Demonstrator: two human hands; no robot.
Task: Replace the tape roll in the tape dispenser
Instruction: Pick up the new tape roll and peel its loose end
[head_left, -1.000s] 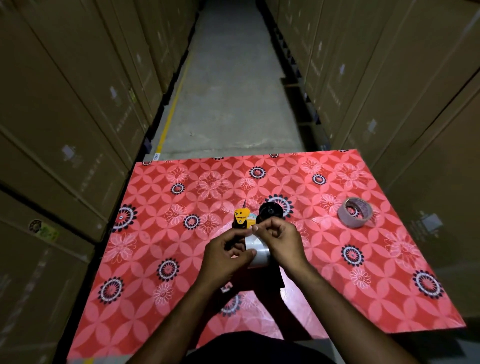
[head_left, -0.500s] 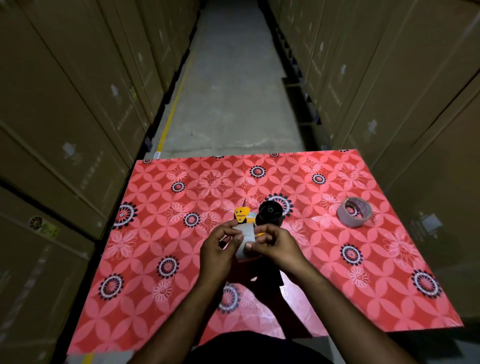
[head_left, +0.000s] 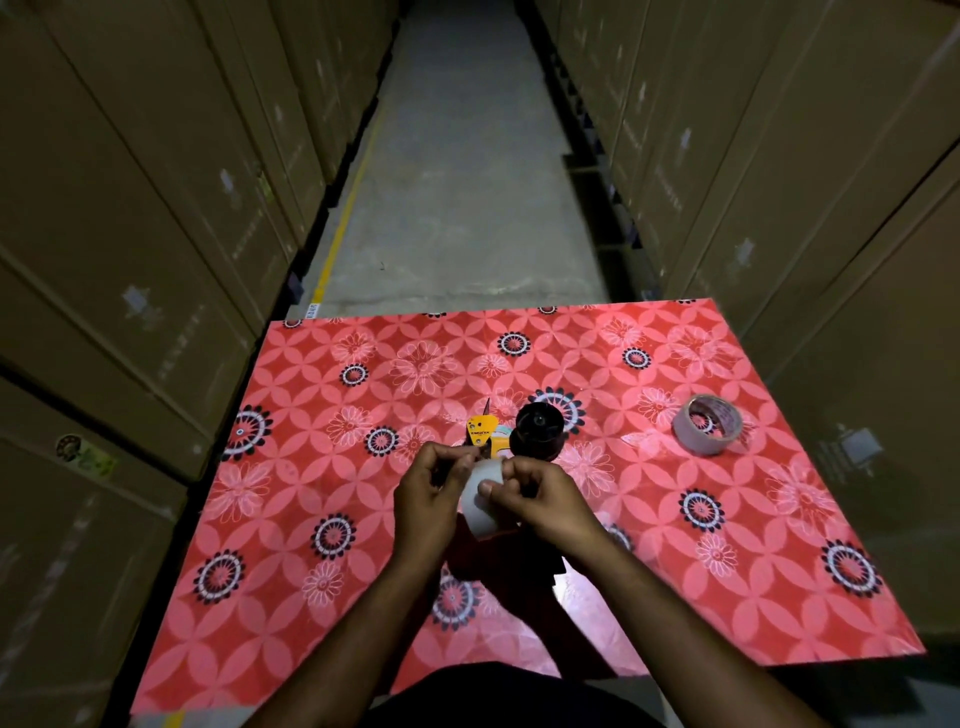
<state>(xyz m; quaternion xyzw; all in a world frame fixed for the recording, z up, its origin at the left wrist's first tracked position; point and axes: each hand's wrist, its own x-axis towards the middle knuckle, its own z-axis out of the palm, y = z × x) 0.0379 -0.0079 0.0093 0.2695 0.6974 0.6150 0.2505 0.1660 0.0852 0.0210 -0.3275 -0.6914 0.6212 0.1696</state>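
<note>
Clear tape roll (head_left: 480, 499), gripped between left hand (head_left: 428, 496), right hand (head_left: 543, 501)

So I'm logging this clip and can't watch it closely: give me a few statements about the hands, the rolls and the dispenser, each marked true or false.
1. Both hands hold a roll above the cloth. True: the left hand and right hand grip the white roll.
2. A second roll sits on the dispenser's hub. False: the spare roll lies flat on the cloth, far to the right, apart from the dispenser.
3. The dispenser's black hub is bare. True.
4. The dispenser has a yellow part. True.
5. The cloth is plain blue. False: it is red with a flower pattern.
6. The left hand rests open on the cloth. False: its fingers curl at the roll.
</note>
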